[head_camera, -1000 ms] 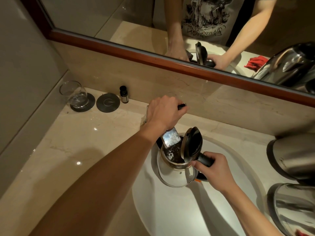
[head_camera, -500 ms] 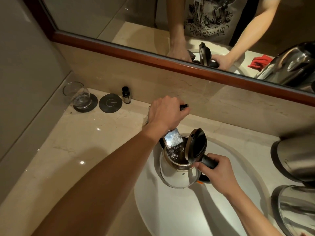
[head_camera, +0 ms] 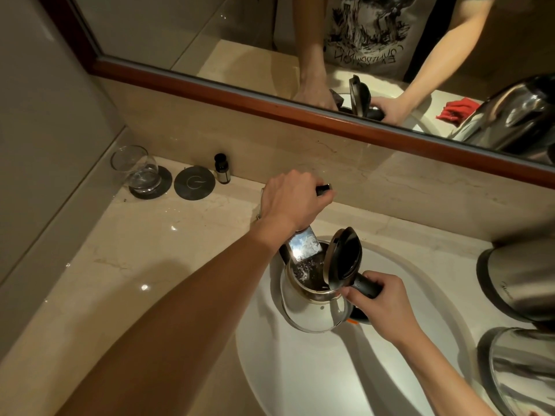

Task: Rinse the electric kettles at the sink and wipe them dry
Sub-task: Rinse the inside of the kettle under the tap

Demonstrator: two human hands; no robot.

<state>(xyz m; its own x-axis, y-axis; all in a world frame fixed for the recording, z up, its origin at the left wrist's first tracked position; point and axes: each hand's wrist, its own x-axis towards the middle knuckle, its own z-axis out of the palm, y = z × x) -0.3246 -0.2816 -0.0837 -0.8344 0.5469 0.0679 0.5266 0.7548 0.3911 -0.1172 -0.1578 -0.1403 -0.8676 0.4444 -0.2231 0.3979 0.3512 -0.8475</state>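
While the left hand is covering it: the tap handle is showing only its dark tip, so its form is hard to make out.
Hidden: the base of the tap is lying under the left wrist; only the flat shiny spout is coming out.
Cut off: two more kettles are standing at the right, one behind and one in front, both cut by the frame edge.
Hard to see: the water inside the kettle is only a dark, glittering surface; how full it is I cannot tell.
Left hand: it is curling its fingers around the tap handle and gripping it.
Right hand: it is wrapping its fingers around the black handle of the kettle.
Kettle: it is being held over the white sink, its mouth under the spout; the steel body is shining, the black lid is standing open and upright.
Counter: a glass is sitting on a dark coaster, a second coaster just beside it, then a small bottle.
Mirror: it is reflecting both arms and a red cloth.
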